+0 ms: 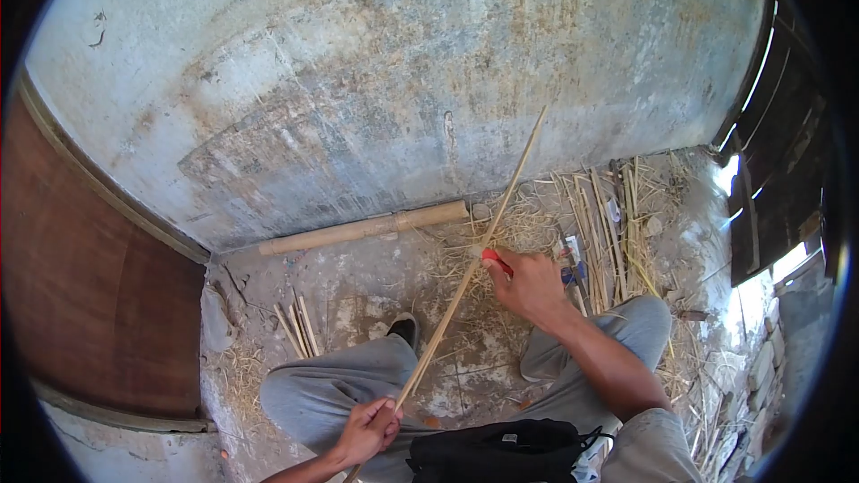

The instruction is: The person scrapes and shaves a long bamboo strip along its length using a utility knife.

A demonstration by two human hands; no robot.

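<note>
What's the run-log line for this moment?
left hand: grip on bamboo strip, lower part | right hand: holds red tool at strip | bamboo pole: on floor by wall

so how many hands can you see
2: the left hand low on the long strip, gripping it, and the right hand farther up, holding a red object at the strip.

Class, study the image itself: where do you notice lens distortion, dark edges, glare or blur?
Head view: black surrounds the rounded picture; the upper edge of the brown panel at left bows, suggesting a wide lens; daylight burns out white through gaps around the dark boards at right; the right hand shows no obvious motion blur.
</note>
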